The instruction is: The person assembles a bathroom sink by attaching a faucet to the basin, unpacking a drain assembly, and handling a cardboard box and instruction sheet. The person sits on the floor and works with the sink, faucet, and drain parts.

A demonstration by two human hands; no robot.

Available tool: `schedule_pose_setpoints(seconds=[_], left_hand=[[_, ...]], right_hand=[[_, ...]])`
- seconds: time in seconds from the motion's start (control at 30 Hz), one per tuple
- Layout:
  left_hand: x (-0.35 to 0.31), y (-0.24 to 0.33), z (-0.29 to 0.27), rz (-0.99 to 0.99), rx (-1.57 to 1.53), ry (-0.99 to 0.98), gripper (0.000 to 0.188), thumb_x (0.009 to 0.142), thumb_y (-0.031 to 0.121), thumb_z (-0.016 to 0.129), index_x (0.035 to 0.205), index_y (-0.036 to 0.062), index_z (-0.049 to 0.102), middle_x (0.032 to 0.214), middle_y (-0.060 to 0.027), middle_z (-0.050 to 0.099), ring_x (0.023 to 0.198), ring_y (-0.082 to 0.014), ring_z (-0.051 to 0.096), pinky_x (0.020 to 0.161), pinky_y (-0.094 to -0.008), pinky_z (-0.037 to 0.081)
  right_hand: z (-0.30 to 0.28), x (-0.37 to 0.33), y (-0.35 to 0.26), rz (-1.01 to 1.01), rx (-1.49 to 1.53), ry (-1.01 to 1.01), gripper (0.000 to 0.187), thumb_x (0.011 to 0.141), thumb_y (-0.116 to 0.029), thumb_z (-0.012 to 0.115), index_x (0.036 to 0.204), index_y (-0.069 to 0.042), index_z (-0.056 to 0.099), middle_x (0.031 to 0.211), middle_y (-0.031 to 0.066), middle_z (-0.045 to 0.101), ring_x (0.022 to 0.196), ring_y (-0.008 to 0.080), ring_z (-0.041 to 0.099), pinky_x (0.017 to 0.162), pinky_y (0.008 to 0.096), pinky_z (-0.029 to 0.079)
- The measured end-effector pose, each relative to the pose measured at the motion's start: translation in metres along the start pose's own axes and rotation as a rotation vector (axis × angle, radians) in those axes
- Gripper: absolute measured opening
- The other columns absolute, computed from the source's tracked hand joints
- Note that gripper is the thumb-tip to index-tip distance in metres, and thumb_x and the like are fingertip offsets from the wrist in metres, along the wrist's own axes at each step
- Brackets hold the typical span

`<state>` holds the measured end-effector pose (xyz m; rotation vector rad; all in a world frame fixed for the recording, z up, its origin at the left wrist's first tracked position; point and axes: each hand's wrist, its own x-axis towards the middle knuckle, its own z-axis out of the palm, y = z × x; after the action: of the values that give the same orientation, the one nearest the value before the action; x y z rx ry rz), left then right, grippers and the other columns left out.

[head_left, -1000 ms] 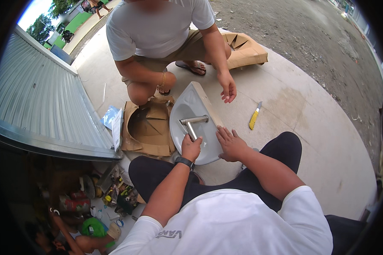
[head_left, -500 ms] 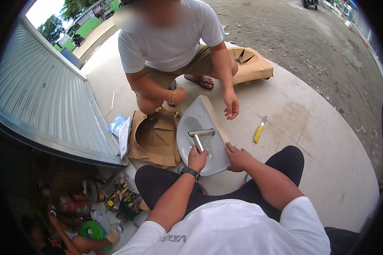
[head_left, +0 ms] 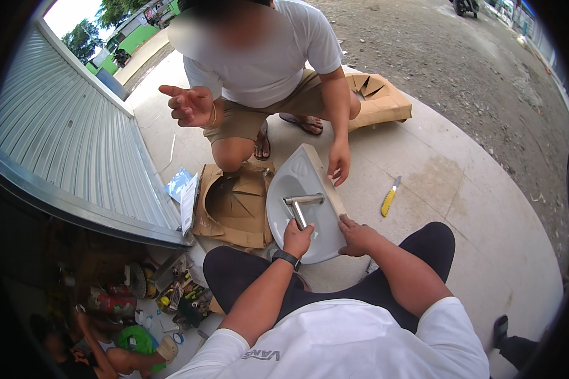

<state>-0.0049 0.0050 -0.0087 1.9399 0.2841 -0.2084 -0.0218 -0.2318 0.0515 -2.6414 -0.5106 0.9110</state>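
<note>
A white ceramic washbasin (head_left: 278, 218) stands tilted on the tiled floor between my knees, its flat unglazed back edge facing right. In its bowl lies an L-shaped shiny metal pipe (head_left: 306, 199). My left hand (head_left: 298, 237), with a dark watch at the wrist, is closed round the pipe's near end. My right hand (head_left: 358, 235) grips the basin's back edge near its lower corner; its fingertips are partly hidden. Opposite me squats a person in a white shirt, with one hand (head_left: 193, 105) raised and the other hand (head_left: 339, 163) hanging beside the basin's back edge.
An opened cardboard box (head_left: 234, 237) lies left of the basin, and another box (head_left: 385, 104) sits behind the person. A yellow utility knife (head_left: 390, 197) lies on the floor at right. Loose tools (head_left: 180, 294) and a seated person are at lower left, beyond a metal shutter (head_left: 76, 145).
The opposite person's hand has risen from the knee, with a finger extended; the other hand has lowered toward the basin's edge. A dark shoe has appeared at lower right. My hands keep their holds.
</note>
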Motion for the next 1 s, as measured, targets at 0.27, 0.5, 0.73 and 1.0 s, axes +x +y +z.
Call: schedule_pose_setpoints(seconds=[0.27, 0.5, 0.73, 1.0], left_hand=[[-0.002, 0.007, -0.001, 0.011, 0.018, 0.01, 0.036, 0.086, 0.028, 0.077, 0.098, -0.0026, 0.061, 0.087, -0.0178, 0.067, 0.079, -0.0349, 0.065, 0.076, -0.0439, 0.05], [0.004, -0.012, 0.002, 0.085, 0.041, 0.023, 0.027, 0.089, 0.019, 0.075, 0.095, 0.0019, 0.055, 0.073, -0.0065, 0.061, 0.053, -0.0157, 0.058, 0.05, -0.0335, 0.049], [0.009, -0.007, 0.003, 0.096, 0.065, 0.035, 0.028, 0.086, 0.017, 0.076, 0.095, -0.0012, 0.057, 0.075, -0.0098, 0.065, 0.054, -0.0184, 0.063, 0.05, -0.0345, 0.052], [0.005, -0.004, 0.0, 0.002, -0.064, 0.004, 0.03, 0.083, 0.018, 0.078, 0.097, -0.0027, 0.061, 0.082, -0.0141, 0.069, 0.069, -0.026, 0.068, 0.065, -0.0397, 0.054]], right_hand=[[-0.007, -0.002, -0.004, 0.025, 0.034, -0.033, 0.102, 0.085, -0.04, 0.078, 0.162, 0.002, 0.024, 0.172, 0.0183, 0.014, 0.155, 0.0322, 0.03, 0.119, 0.0527, 0.038], [-0.003, -0.001, -0.003, 0.015, 0.016, -0.03, 0.103, 0.085, -0.041, 0.077, 0.162, 0.001, 0.023, 0.172, 0.0182, 0.014, 0.155, 0.0321, 0.032, 0.118, 0.0501, 0.04], [-0.013, 0.0, -0.002, -0.029, 0.041, 0.047, 0.085, 0.089, -0.039, 0.074, 0.153, 0.004, 0.04, 0.163, 0.0217, 0.033, 0.131, 0.0379, 0.059, 0.106, 0.0459, 0.05], [0.006, 0.008, 0.005, -0.003, 0.092, 0.164, 0.058, 0.089, -0.037, 0.074, 0.13, 0.001, 0.058, 0.133, 0.0223, 0.061, 0.119, 0.0382, 0.065, 0.098, 0.0468, 0.055]])
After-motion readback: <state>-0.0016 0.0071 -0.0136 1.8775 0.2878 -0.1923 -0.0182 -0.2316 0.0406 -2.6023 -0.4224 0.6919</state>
